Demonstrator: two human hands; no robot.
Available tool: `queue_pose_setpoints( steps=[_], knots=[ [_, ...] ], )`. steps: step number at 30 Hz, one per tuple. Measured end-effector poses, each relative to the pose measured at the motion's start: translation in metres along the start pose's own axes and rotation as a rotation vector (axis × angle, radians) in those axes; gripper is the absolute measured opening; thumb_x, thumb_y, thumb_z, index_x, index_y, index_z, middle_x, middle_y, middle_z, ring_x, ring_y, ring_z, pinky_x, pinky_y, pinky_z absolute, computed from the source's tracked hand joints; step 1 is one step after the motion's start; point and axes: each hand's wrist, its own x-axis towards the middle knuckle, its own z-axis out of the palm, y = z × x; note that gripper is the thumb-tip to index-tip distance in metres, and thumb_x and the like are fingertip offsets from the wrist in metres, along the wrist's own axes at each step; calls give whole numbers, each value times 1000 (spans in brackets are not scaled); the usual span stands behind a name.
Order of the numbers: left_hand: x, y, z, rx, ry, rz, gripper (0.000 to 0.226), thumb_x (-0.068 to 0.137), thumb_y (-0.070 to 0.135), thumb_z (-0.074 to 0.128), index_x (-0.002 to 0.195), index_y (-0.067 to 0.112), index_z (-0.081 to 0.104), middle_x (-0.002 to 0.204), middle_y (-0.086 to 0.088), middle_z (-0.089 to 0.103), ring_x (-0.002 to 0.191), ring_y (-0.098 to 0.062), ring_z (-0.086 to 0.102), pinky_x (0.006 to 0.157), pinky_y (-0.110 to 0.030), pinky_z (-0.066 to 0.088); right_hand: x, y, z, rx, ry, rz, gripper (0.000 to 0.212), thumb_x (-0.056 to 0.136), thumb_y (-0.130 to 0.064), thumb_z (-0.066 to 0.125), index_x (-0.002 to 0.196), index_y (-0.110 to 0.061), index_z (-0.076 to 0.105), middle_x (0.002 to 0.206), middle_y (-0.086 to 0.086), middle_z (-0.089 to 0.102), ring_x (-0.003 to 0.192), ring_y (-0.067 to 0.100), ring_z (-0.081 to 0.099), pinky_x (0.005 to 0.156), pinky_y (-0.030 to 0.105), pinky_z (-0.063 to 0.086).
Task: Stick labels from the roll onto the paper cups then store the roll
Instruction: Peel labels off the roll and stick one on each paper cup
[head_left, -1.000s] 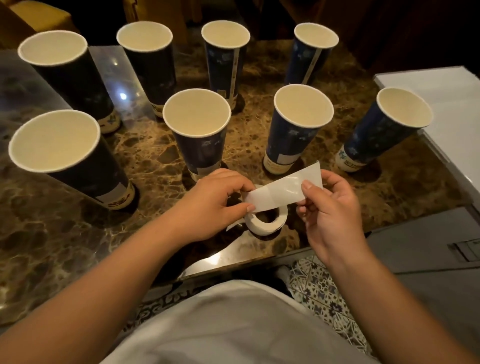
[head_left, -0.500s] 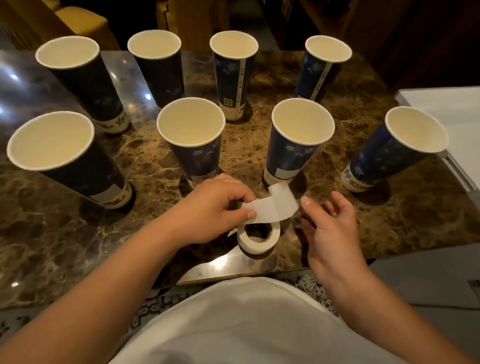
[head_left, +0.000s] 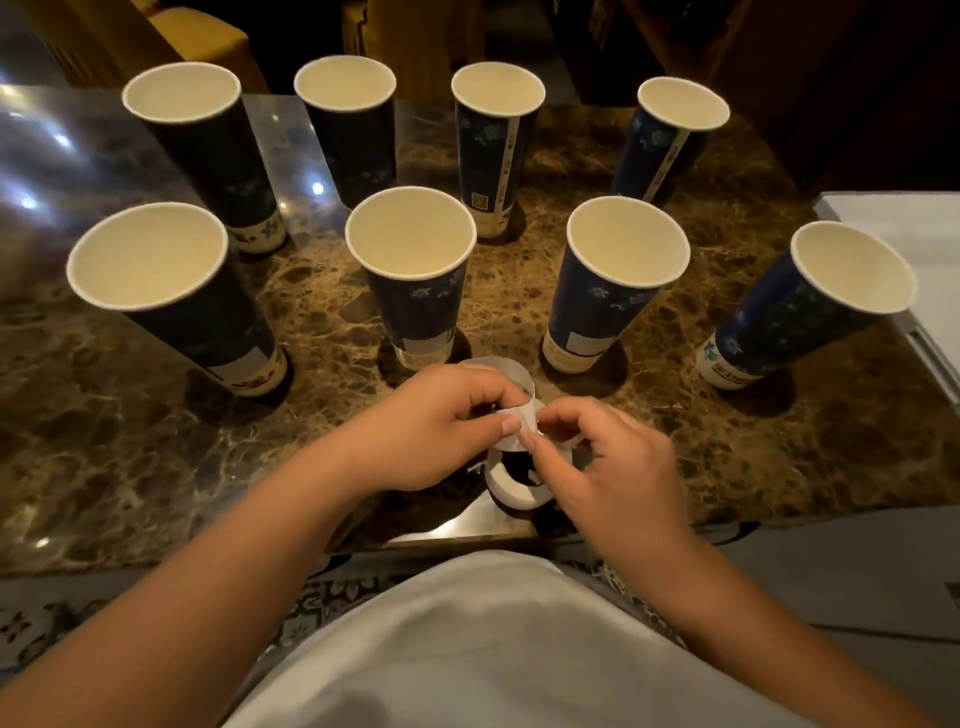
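Note:
Several tall dark blue paper cups stand in two rows on the marble table (head_left: 104, 467); the nearest are the front middle cup (head_left: 415, 280) and the front right-middle cup (head_left: 613, 286). A white label roll (head_left: 519, 486) lies near the table's front edge. A white strip (head_left: 511, 384) from it curls up in a loop between my hands. My left hand (head_left: 431, 426) pinches the strip with thumb and forefinger. My right hand (head_left: 608, 467) pinches the same strip's end just to the right, partly hiding the roll.
A white box or lid (head_left: 914, 228) lies at the table's right edge beside the far right cup (head_left: 810, 306). Yellow chairs (head_left: 202, 41) stand behind the table. My white shirt (head_left: 493, 649) fills the bottom of the view.
My right hand had let go of the strip and has come back in to pinch it beside my left thumb. The strip has curled from flat into a loop.

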Motion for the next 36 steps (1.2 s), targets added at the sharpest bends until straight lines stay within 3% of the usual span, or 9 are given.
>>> queue_pose_setpoints(
  steps=[8,17,20,23,27,29,32,34,36],
  knots=[
    [-4,1,0,22,6,0,17,95,20,60,94,34,71,85,18,66,85,-3,62,77,-20,50,2,6,0,-117,-1,-162,24,92,-33,61,88,-12,73,76,0,71,65,15,65,53,35,52],
    [-5,2,2,46,43,-44,13,92,23,64,91,32,73,85,15,69,82,-5,64,78,-33,55,6,7,-1,-312,-35,-247,25,92,-27,59,73,-15,69,62,-1,64,53,18,57,47,35,46],
    [-7,2,4,10,109,-87,13,94,24,62,97,31,73,89,15,69,82,-5,65,78,-34,57,11,4,-4,-159,-26,-115,13,87,-19,65,76,-16,70,61,-3,64,53,13,57,47,33,47],
    [-8,2,8,-4,189,-153,12,94,24,60,99,30,70,87,11,70,75,-8,67,70,-37,59,17,2,-11,112,2,194,14,83,-10,67,73,-18,70,58,-4,62,54,11,57,51,25,49],
    [-8,2,16,24,301,-217,12,95,25,59,102,31,66,85,11,66,71,-8,62,67,-31,57,22,5,-25,264,59,368,16,86,-11,63,71,-17,68,61,1,62,61,18,59,57,34,54],
    [-7,5,19,83,364,-234,22,94,25,60,115,31,61,96,14,63,79,-4,60,71,-23,53,24,5,-31,223,110,311,15,87,-12,64,73,-17,69,60,-1,61,59,14,58,56,25,52],
    [-7,17,20,231,519,-171,35,90,31,62,124,28,55,112,13,56,96,-1,54,81,-21,50,25,6,-35,-50,176,-19,11,90,-10,63,85,-12,73,63,-1,66,55,8,58,52,17,48],
    [-8,29,18,145,578,-146,17,88,38,58,100,28,64,92,12,61,81,-4,56,72,-24,52,23,10,-33,-233,190,-250,15,93,-13,61,93,-7,75,71,3,72,59,11,63,56,19,50],
    [-4,37,14,-191,471,-295,29,90,46,54,81,24,69,75,2,65,69,-13,59,65,-32,54,21,15,-31,-305,205,-388,18,94,-13,61,96,-3,75,79,7,75,66,16,69,64,23,52]
  ],
)
